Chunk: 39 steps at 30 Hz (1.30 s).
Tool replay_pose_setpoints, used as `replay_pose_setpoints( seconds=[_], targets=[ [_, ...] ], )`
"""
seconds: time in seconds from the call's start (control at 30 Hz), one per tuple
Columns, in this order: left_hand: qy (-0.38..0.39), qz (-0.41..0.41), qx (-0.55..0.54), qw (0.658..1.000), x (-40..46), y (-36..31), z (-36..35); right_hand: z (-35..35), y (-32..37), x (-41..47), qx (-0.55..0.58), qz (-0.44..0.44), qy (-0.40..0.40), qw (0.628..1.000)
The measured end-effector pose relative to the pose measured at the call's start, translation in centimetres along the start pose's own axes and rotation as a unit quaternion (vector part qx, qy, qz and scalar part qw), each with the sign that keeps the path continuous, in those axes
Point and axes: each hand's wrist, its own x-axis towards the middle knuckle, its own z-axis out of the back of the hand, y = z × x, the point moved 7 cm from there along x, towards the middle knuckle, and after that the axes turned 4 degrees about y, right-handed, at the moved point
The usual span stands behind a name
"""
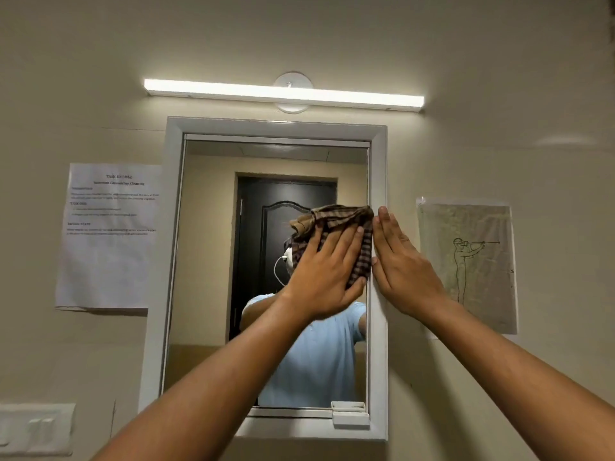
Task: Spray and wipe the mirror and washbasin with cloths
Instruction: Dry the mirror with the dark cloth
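Note:
A tall mirror (206, 277) in a white frame (377, 327) hangs on the cream wall. My left hand (327, 274) lies flat on a brown checked cloth (342, 221) and presses it against the glass near the mirror's right edge, at mid height. My right hand (404, 264) rests flat, fingers together, on the right side of the frame, beside the cloth and holding nothing. The mirror reflects a person in a light blue shirt and a dark door. No washbasin or spray bottle is in view.
A lit tube light (283, 93) runs above the mirror. A printed sheet (109, 234) is taped left of it, a line drawing (466, 261) right of it. A switch plate (36, 429) sits at the lower left. A small white box (351, 417) rests on the frame's bottom ledge.

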Motion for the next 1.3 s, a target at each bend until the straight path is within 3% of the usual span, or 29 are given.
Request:
replay_pose_setpoints(
  seconds=[0.27,0.73,1.1,1.3],
  targets=[
    [0.021,-0.006,-0.016,1.000,-3.7,-2.4,-2.1,0.0,0.0,-0.6,0.016,0.004,0.000,1.000],
    [-0.020,0.057,-0.018,0.998,5.6,2.8,1.2,0.3,0.2,-0.7,0.053,-0.007,-0.003,0.999],
    [0.021,0.005,-0.023,0.999,-2.1,-1.3,-1.1,0.3,0.4,-1.6,0.052,-0.003,-0.015,0.999],
    [0.047,-0.021,-0.022,0.998,-4.7,1.3,-1.2,-0.3,0.6,-1.7,0.035,-0.017,-0.027,0.999]
  ],
)
